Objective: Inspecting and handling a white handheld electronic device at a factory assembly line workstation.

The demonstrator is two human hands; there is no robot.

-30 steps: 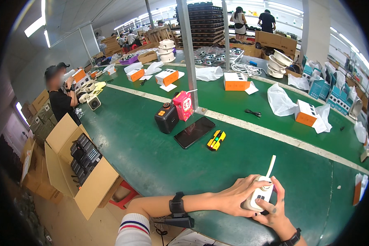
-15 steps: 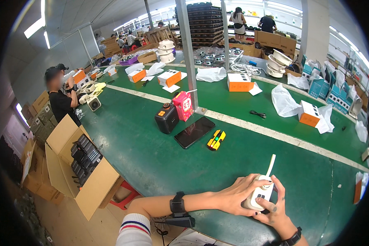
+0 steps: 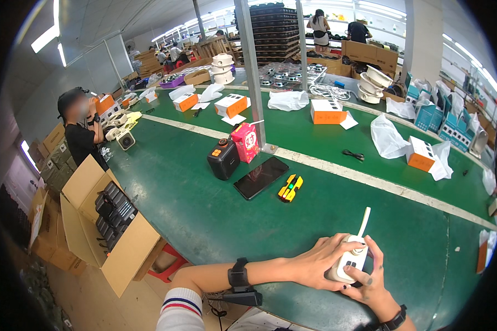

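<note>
A cream-white device [image 3: 352,262] with a round knob, dark square buttons and a narrow white strap or stalk rising from its top is held between my two hands, low on the right side of the green table. My left hand [image 3: 324,263] wraps its left side, fingertips near the knob. On the opposite side, my right hand [image 3: 371,276] grips it with one finger lying across its face by the buttons. Farther off, nothing touches the yellow-and-black gadget [image 3: 290,188], the dark phone or tablet [image 3: 261,177], the black box-shaped device with orange buttons [image 3: 223,159] or the pink carton [image 3: 245,143].
A metal post [image 3: 252,83] rises behind the pink carton. Beyond a pale strip lie orange-and-white boxes [image 3: 328,112], plastic bags [image 3: 388,136] and a black cable [image 3: 353,155]. An open carton of black devices [image 3: 126,251] stands at left, near another person [image 3: 83,129].
The boxes, bags and cable beyond the pale strip have shifted slightly right. The person at left has moved their head. My hands keep the same grip on the white device.
</note>
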